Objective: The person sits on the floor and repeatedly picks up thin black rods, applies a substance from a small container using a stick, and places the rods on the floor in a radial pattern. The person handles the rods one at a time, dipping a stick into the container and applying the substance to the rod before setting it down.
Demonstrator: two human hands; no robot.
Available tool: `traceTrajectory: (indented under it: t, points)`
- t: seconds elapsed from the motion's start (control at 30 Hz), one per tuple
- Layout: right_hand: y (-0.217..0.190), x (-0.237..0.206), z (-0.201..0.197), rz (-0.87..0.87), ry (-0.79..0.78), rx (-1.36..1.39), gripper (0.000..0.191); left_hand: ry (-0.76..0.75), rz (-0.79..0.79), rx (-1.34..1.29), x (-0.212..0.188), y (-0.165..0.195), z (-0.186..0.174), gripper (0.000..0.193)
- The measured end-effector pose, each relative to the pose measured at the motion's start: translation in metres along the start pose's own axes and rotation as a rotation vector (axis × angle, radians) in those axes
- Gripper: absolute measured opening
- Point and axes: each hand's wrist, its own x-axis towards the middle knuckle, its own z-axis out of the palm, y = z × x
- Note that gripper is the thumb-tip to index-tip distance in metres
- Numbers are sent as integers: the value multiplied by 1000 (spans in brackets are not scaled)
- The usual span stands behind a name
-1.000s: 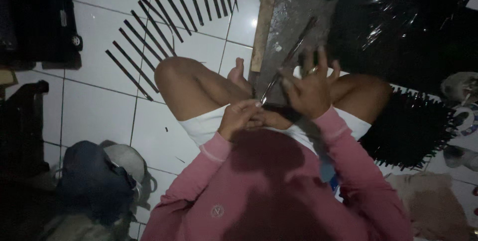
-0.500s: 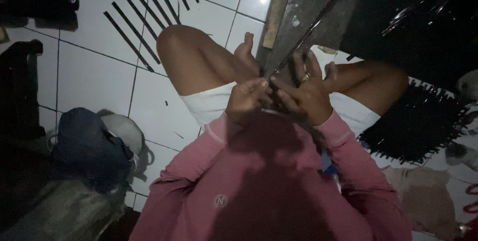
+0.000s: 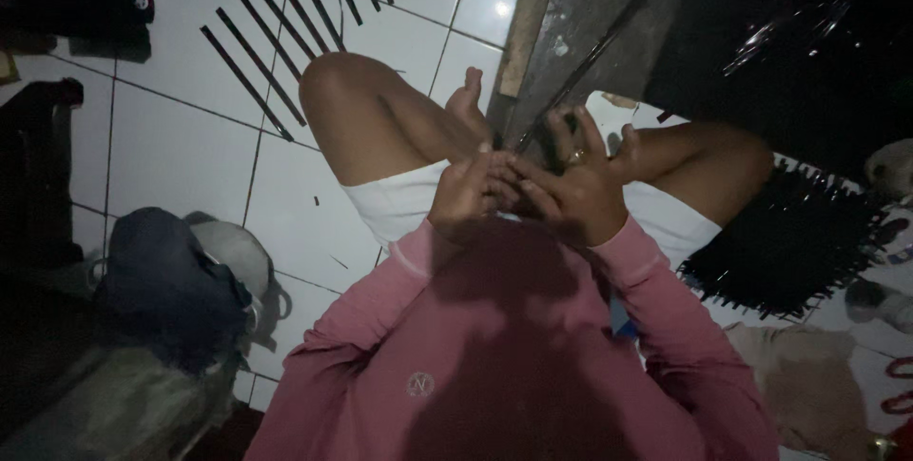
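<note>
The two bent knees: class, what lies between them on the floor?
In the head view, between the left knee and right knee lie a bare foot, a grey board and both hands, left hand and right hand.

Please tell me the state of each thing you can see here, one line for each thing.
Left hand: closed on the near end of the thin dark strip.
Right hand: fingers spread, touching the strip.
Thin dark strip: lying slanted along the board.
Wooden board: flat on the floor, between the knees.
Dark sticks: laid out in a row on the white tiles.
Cap: lying on the floor.
</note>
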Motion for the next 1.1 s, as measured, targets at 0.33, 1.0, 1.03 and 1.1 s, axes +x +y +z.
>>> traceTrajectory:
  t: [0.33, 1.0, 1.03, 1.1]
  points:
    - [81, 25, 5, 170, -3, -13, 36, 20, 68, 226, 10, 2, 3, 29]
    - [129, 84, -15, 242, 355, 535, 39, -194, 322, 163, -29, 76, -72, 28]
    - [118, 81, -18, 331, 405, 413, 44, -173, 350, 155, -41, 88, -85, 28]
    - [101, 76, -23, 452, 466, 323, 50, -71, 595, 84, -64, 110, -110, 24]
